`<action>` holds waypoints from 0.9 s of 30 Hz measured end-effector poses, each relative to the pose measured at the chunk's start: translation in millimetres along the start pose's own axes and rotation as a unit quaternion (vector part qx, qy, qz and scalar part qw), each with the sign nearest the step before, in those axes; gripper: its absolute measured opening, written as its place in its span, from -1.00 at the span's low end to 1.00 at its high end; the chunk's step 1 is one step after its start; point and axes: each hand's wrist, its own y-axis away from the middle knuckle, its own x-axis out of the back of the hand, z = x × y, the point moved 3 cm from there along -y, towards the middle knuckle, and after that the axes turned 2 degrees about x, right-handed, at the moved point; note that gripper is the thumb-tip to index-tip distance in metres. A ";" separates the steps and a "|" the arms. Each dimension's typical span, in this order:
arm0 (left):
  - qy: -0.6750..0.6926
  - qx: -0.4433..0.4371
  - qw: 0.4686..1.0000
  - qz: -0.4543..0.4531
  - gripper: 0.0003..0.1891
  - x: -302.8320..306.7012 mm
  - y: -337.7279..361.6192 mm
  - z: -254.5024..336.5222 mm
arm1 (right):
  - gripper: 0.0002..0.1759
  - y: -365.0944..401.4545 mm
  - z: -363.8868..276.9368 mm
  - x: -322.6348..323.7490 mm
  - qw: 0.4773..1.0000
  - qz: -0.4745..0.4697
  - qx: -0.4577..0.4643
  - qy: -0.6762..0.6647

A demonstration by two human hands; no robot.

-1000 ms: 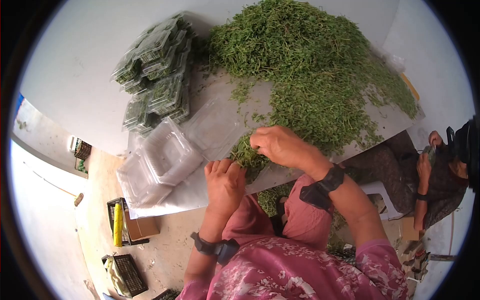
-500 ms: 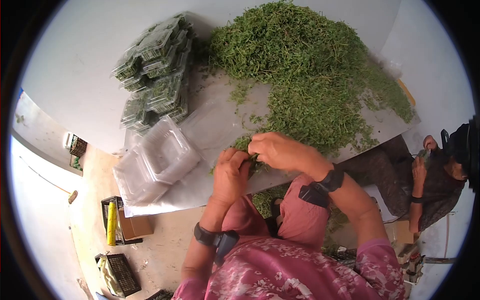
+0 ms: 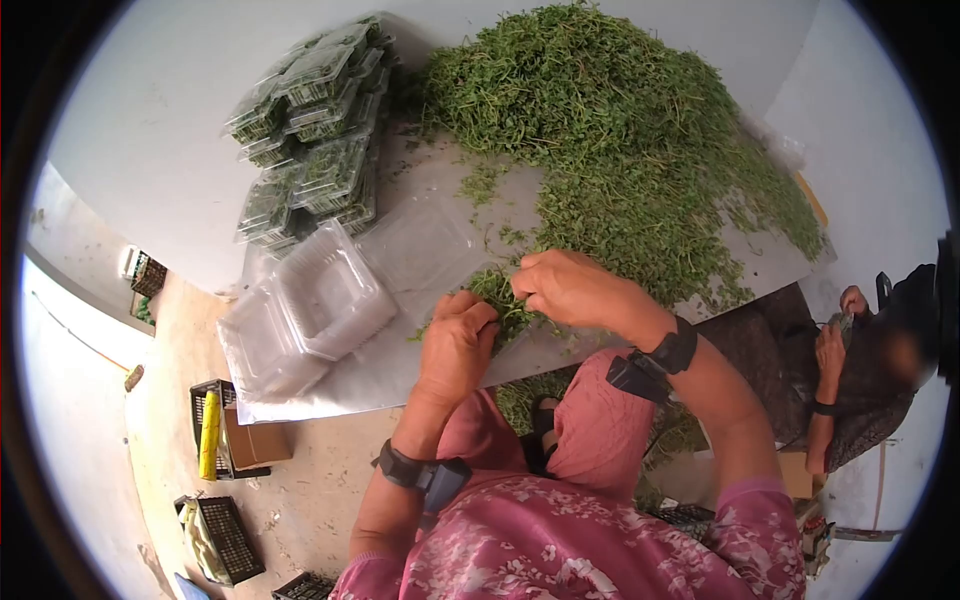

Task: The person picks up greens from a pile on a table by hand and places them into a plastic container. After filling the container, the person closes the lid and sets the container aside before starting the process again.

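At the table's near edge, my left hand point(image 3: 457, 342) is closed around a small bunch of leafy green sprigs point(image 3: 503, 296), whose ends poke out on both sides of its fingers. My right hand point(image 3: 572, 289) has curled fingers pinching at the right side of the same bunch; its fingertips are partly hidden. A large heap of the greens point(image 3: 600, 110) covers the table's back and right. Left of my hands lie open clear plastic clamshell boxes point(image 3: 340, 290), nested in a stack. Behind them, closed clamshells filled with greens point(image 3: 330, 170) are piled up.
The pale tabletop point(image 3: 400, 375) ends just before my knees. On the floor at left are black crates point(image 3: 232, 540), a cardboard box point(image 3: 258, 440) and a yellow roll point(image 3: 209, 435). At right sits another person point(image 3: 870, 380), hands raised with something small and green.
My hands have drawn slightly apart, showing more of the bunch between them. The right hand has moved up and right. The whole view has shifted a little.
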 end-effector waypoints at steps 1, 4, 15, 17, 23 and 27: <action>0.001 -0.001 1.000 -0.001 -0.85 0.2 -0.1 -0.3 | -0.90 -5.0 0.1 -4.4 1.000 -0.011 -0.001 0.018; 0.005 -0.002 1.000 -0.007 -0.85 -0.9 0.3 -0.2 | -0.93 -16.2 2.0 -28.1 0.995 -0.019 0.035 0.096; 0.007 -0.028 0.999 0.019 -0.90 -0.1 0.9 0.6 | -0.78 -12.1 -9.0 1.2 0.996 0.047 -0.037 0.063; 0.006 -0.028 0.999 0.022 -0.91 -0.4 1.8 0.8 | -0.74 -16.3 -12.9 -8.2 0.991 -0.003 -0.025 0.135; -0.019 -0.049 0.999 0.014 -0.87 1.5 2.1 2.9 | -0.74 -18.4 -3.0 -26.6 0.986 -0.023 -0.005 0.162; -0.016 -0.069 0.997 0.016 -0.77 16.1 5.4 14.6 | -0.68 -10.8 -1.6 -13.6 0.993 0.043 -0.020 0.105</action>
